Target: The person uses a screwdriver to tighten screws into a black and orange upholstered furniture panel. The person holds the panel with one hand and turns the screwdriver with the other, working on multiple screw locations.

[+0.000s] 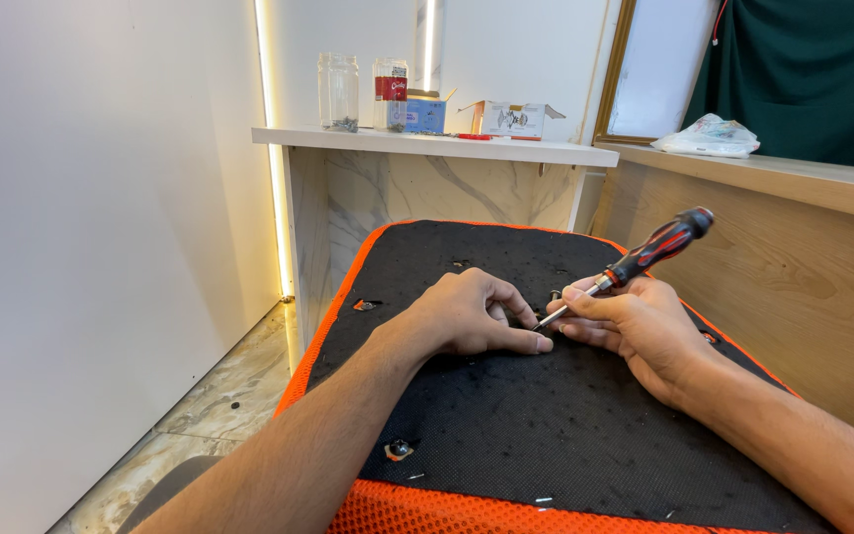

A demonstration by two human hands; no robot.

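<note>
head view: a black fabric-covered panel (506,435) with an orange mesh border fills the middle, its weave coarse and dusty, with small screw holes near its left and near edges. it sits in a narrow room between a plain white wall on the left and a wooden panel on the right, over a marbled floor. beyond its far edge a white marble-look shelf (427,145) carries two glass jars and small cardboard boxes. near the panel's centre the left hand (471,314) is curled, fingertips pressed down on the fabric around a small screw. the right hand (635,324) grips a screwdriver (635,263) with a red-and-black handle, its slim metal shaft tilted down to the left hand's fingertips.
</note>
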